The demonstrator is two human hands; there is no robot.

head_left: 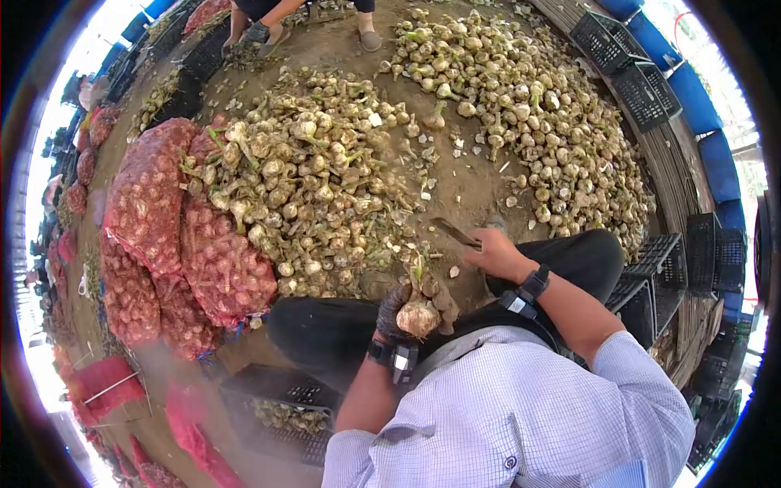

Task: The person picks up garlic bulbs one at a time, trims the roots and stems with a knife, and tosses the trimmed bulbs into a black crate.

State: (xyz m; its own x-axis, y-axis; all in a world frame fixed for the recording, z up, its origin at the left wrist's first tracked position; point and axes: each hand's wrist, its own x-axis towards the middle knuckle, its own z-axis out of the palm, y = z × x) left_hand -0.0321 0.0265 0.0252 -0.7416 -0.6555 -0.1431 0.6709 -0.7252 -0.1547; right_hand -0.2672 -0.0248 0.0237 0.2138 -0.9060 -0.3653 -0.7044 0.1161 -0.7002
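Note:
My left hand [394, 313], in a dark glove, is closed round a garlic bulb [419, 318] held over my lap, with its roots toward me and its stem pointing away. To the right, my bare right hand [496, 255] grips the handle of a knife [455, 233], whose blade points up and left, apart from the bulb. Beyond my left hand lies a heap of garlic bulbs [301, 175] on the dirt floor. Some loose peel and cut bits are scattered near the knife.
A second garlic heap [561, 154] spreads at the right. Full red mesh sacks [150, 195] stand at the left. Black crates [647, 93] line the right side, and another crate [285, 390] sits by my left elbow. A co-worker's hand [257, 32] shows at the top.

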